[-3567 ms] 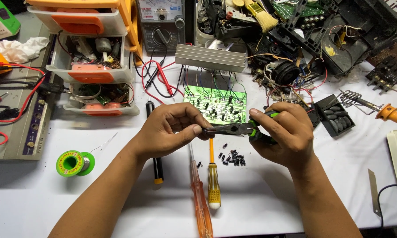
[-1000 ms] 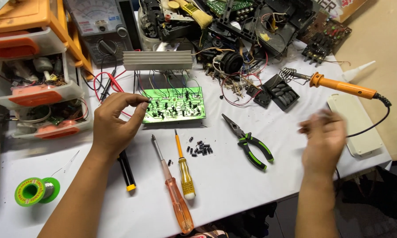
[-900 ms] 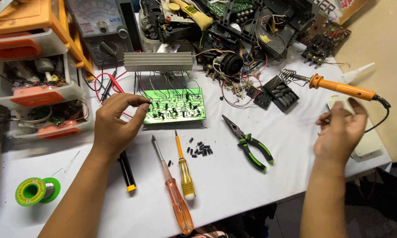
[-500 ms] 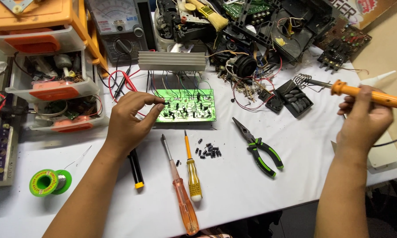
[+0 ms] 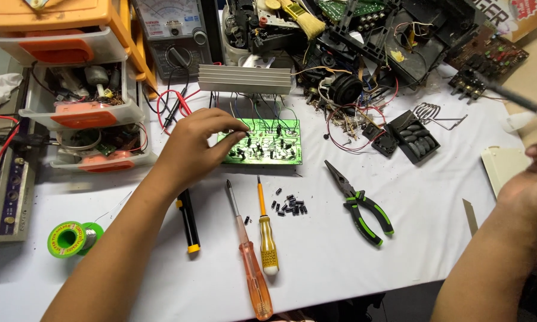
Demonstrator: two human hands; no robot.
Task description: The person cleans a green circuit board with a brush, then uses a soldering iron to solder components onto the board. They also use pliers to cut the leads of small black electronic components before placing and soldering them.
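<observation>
The green circuit board (image 5: 261, 142) lies flat on the white desk (image 5: 316, 250), and the left hand (image 5: 192, 148) rests at its left edge, fingers curled loosely with the tips touching the board's upper left corner; it grips nothing. Behind the board, just past the fingertips, stands a ribbed grey heat sink (image 5: 244, 79) joined to it by thin wires. Nearer the person than this hand lie a black pen-like tool with a yellow end (image 5: 188, 219), a long orange screwdriver (image 5: 249, 257) and a shorter yellow one (image 5: 265, 234), side by side. Just right of the yellow screwdriver sits a small heap of black components (image 5: 289, 205), and further right the green-handled pliers (image 5: 361, 204), shut and untouched. A green solder spool (image 5: 71, 238) lies well to the left of the forearm.

The right hand (image 5: 534, 185) is at the far right edge, raised and closed around the handle of a soldering iron (image 5: 510, 96), whose blurred shaft points up and to the left.
</observation>
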